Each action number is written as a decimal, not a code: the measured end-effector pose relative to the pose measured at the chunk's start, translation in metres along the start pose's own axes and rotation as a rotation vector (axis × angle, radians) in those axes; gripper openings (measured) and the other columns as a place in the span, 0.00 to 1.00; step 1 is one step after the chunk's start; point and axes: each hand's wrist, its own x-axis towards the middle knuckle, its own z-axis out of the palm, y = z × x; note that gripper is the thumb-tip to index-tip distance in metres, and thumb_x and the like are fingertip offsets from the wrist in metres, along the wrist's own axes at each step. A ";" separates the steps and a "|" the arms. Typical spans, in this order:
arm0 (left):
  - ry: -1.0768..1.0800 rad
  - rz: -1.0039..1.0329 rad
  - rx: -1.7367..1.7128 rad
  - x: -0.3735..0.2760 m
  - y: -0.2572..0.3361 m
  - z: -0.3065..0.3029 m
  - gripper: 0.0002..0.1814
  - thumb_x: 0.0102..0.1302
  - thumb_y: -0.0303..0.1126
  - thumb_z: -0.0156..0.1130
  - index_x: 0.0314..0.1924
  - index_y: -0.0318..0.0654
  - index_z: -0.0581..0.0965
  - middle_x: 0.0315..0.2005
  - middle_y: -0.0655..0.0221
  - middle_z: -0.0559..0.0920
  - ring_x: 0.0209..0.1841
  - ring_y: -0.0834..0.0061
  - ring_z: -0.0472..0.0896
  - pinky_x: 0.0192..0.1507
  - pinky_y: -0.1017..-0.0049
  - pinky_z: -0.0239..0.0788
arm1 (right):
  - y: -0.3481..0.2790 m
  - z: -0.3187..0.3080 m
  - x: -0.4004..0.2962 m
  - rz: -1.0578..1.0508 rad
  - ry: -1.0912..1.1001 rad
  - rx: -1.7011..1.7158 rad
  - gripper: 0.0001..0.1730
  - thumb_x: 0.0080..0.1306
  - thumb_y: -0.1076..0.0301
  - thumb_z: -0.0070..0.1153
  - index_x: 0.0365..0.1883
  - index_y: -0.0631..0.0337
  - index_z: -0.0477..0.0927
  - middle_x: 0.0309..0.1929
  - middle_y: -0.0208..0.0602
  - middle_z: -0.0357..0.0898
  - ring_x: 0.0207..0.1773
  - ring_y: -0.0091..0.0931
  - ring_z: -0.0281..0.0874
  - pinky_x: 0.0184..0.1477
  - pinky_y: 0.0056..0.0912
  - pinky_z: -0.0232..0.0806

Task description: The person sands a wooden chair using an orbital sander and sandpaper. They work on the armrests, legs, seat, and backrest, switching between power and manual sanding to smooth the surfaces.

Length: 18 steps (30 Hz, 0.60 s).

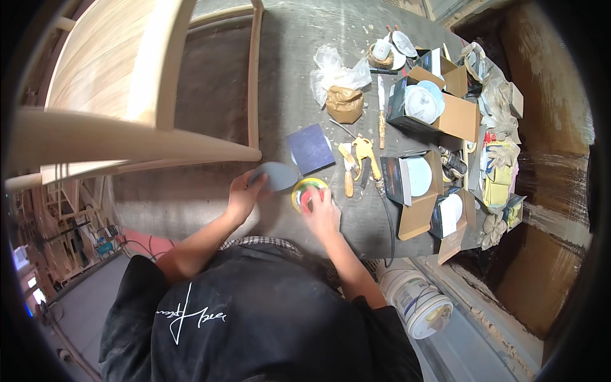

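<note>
My left hand [244, 195] pinches a thin grey disc [273, 176], which looks like a sanding disc, by its near left edge. The disc is held over the table beside a wooden frame's leg end. To its right, the fingers of my right hand [322, 210] curl onto the red middle of a round, yellow-rimmed object [297, 193]. Motion blur and the fingers hide part of it, so its exact kind is unclear. Just beyond both hands, a dark blue square sheet or block [311, 149] lies partly over a pale disc.
A wooden furniture frame [210, 138] stands at the left. Right of my hands lie a yellow corded glue gun [364, 150] and a wooden-handled scraper [349, 184]. Open cardboard boxes [415, 224] hold pale discs. Beyond sit a brown bag [344, 105] and clear plastic [334, 71]. White buckets [414, 298] stand below.
</note>
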 end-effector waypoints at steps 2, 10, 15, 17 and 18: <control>0.049 -0.034 -0.218 0.005 -0.013 -0.003 0.24 0.79 0.41 0.60 0.63 0.28 0.77 0.54 0.63 0.83 0.52 0.71 0.84 0.57 0.72 0.79 | -0.012 -0.009 -0.003 -0.011 0.038 0.124 0.32 0.55 0.65 0.72 0.60 0.46 0.77 0.49 0.39 0.76 0.47 0.44 0.83 0.42 0.48 0.78; -0.117 -0.377 -0.484 -0.015 -0.026 0.004 0.25 0.83 0.49 0.43 0.63 0.36 0.75 0.55 0.62 0.84 0.58 0.69 0.82 0.59 0.64 0.76 | -0.095 -0.052 -0.018 -0.267 0.300 0.208 0.31 0.49 0.70 0.76 0.54 0.49 0.82 0.53 0.41 0.79 0.47 0.42 0.85 0.45 0.41 0.80; -0.236 -0.376 -0.483 -0.035 -0.019 -0.005 0.25 0.83 0.48 0.39 0.63 0.38 0.75 0.58 0.62 0.81 0.61 0.65 0.78 0.63 0.61 0.70 | -0.099 -0.040 -0.023 -0.251 0.264 0.279 0.32 0.51 0.71 0.75 0.56 0.50 0.80 0.50 0.41 0.80 0.48 0.43 0.85 0.44 0.41 0.80; -0.356 -0.464 -0.469 -0.032 -0.022 -0.023 0.26 0.83 0.49 0.39 0.64 0.38 0.75 0.60 0.61 0.80 0.62 0.65 0.77 0.62 0.60 0.73 | -0.096 -0.030 -0.030 -0.171 0.165 0.341 0.33 0.52 0.68 0.76 0.58 0.50 0.79 0.52 0.42 0.79 0.50 0.43 0.84 0.46 0.42 0.79; -0.396 -0.500 -0.376 -0.031 -0.023 -0.033 0.27 0.82 0.50 0.40 0.65 0.40 0.74 0.61 0.63 0.80 0.61 0.64 0.79 0.59 0.55 0.76 | -0.092 -0.025 -0.030 -0.117 0.088 0.335 0.34 0.52 0.66 0.77 0.58 0.50 0.79 0.54 0.42 0.78 0.51 0.43 0.83 0.48 0.43 0.78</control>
